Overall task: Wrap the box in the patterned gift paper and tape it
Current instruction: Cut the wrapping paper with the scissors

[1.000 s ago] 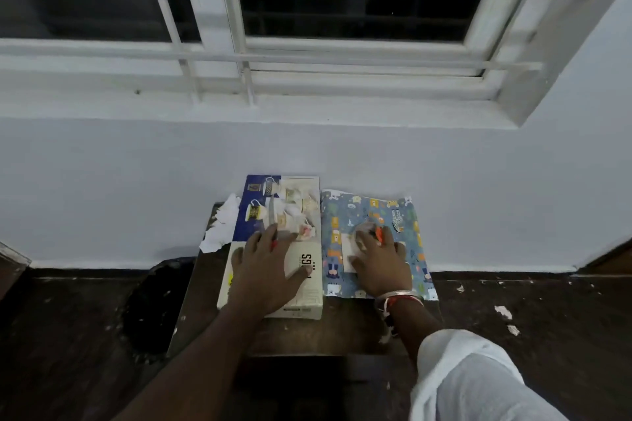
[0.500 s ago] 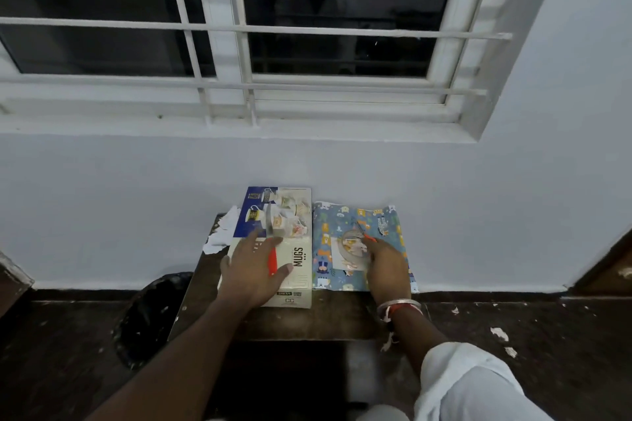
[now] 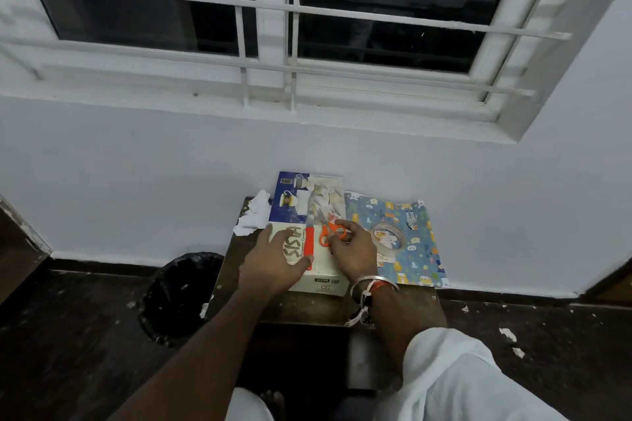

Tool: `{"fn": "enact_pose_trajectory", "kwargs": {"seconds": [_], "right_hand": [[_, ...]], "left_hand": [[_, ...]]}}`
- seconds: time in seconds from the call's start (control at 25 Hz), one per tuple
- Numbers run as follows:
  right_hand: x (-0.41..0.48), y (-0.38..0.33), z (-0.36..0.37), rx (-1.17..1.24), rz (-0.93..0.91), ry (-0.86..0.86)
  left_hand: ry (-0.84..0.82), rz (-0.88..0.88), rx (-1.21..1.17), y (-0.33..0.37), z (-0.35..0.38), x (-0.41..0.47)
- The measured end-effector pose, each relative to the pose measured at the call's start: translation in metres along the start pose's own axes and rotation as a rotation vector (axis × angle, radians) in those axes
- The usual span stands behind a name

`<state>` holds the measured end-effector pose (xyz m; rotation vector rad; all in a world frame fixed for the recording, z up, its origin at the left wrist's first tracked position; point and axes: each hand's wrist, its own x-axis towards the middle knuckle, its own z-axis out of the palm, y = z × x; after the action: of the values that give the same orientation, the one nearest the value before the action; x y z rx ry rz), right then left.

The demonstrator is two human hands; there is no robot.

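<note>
Your left hand [image 3: 273,263] lies flat on the box [image 3: 307,195], fingers spread, pinning it to the bench [image 3: 307,308]. Your right hand [image 3: 352,253] pinches the orange scissors [image 3: 330,232] lying on the box top, probably to clear them away or ready a cut. The patterned gift paper [image 3: 419,256] waits just right of the box, with the tape roll [image 3: 379,231] resting on it.

One box [image 3: 325,278], one paper [image 3: 417,249], one tape [image 3: 388,225], perhaps one scissors [image 3: 322,238]
</note>
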<state>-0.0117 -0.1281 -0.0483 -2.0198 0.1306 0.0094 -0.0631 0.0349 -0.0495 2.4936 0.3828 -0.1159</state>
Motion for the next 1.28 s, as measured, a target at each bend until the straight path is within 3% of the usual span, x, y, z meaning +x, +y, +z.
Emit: {"fn": "enact_pose_trajectory", "kwargs": {"seconds": [0.32,0.56,0.84,0.96,1.12,1.28], "right_hand": [[0.005,0.000,0.007,-0.140,-0.068,0.021],[0.009,0.013,-0.011,-0.007,0.003,0.043],[0.004,0.006,-0.020,-0.314,-0.118,-0.025],[-0.008,0.001,-0.031,-0.052,-0.114,0.040],[-0.030,-0.007,-0.055,0.304,-0.078,-0.063],[-0.062,0.036,-0.135,0.403,-0.108,0.035]], "left_hand": [[0.127,0.002,0.227,0.032,0.007,0.007],[0.113,-0.100,0.303,0.050,0.010,0.019],[0.186,-0.116,-0.058,0.038,-0.012,0.009],[0.245,-0.126,-0.352,0.043,-0.016,-0.012],[0.110,0.096,-0.535,0.093,0.011,-0.053],[-0.002,0.294,-0.348,0.126,0.055,-0.085]]}}
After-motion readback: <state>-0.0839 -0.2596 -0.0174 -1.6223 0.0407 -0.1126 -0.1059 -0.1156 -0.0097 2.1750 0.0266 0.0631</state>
